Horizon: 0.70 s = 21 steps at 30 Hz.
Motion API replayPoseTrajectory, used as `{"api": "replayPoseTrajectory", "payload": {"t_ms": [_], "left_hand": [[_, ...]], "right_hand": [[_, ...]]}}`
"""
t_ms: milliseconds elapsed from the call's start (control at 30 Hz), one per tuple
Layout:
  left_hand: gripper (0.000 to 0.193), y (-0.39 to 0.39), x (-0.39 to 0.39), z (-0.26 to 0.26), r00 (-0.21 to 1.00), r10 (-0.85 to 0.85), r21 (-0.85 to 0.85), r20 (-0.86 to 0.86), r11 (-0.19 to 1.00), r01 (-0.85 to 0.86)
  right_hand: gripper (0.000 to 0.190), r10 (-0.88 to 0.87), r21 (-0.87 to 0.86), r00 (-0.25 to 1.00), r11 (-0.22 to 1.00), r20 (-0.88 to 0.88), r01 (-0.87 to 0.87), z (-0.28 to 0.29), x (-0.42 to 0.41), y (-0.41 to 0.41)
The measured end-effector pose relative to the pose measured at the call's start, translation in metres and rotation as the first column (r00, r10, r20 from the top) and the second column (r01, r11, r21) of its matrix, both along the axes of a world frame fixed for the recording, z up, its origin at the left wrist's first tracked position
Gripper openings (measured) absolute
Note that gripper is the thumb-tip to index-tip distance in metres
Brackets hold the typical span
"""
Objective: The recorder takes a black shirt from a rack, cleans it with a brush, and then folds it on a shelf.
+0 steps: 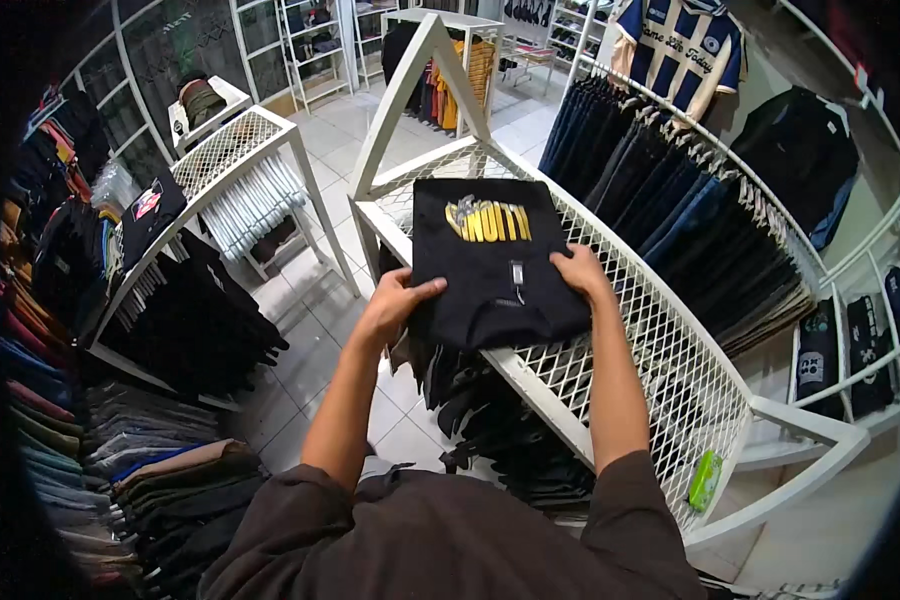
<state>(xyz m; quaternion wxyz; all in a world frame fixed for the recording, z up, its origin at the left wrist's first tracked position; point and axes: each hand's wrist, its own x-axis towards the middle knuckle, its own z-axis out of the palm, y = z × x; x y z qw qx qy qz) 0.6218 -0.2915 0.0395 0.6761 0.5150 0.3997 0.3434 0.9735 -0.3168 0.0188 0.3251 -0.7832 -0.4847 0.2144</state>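
Observation:
A folded black T-shirt [480, 292] with a yellow and grey print and a small tag near its collar lies over the white wire-mesh top of a metal rack [645, 337]. My left hand [401, 300] grips its left edge, the thumb on top and the fingers hidden beneath. On the right edge, my right hand [581, 271] holds the cloth the same way, thumb uppermost. The collar end faces me and reaches past the rack's near rail. Whether the shirt rests fully on the mesh or is slightly raised, I cannot tell.
Black garments [495, 427] hang under the mesh top. A green packet [705, 480] lies at the mesh's near right end. Jeans [667, 187] hang along the right wall. To the left stands another mesh-topped rack [232, 142] with hanging clothes, and more garments [180, 480] hang at the lower left.

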Motion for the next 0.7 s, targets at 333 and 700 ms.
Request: {"api": "replayPoseTrajectory", "payload": {"t_ms": [333, 700], "left_hand": [[0.044, 0.022, -0.054, -0.005, 0.96, 0.011, -0.047, 0.28, 0.999, 0.002], [0.056, 0.047, -0.315, 0.015, 0.968, 0.179, 0.232, 0.174, 0.948, -0.217]], "right_hand": [[0.038, 0.012, 0.025, 0.862, 1.0, -0.506, 0.0, 0.046, -0.113, -0.017], [0.04, 0.381, 0.378, 0.593, 0.916, -0.71, -0.135, 0.064, -0.391, 0.031]]}}
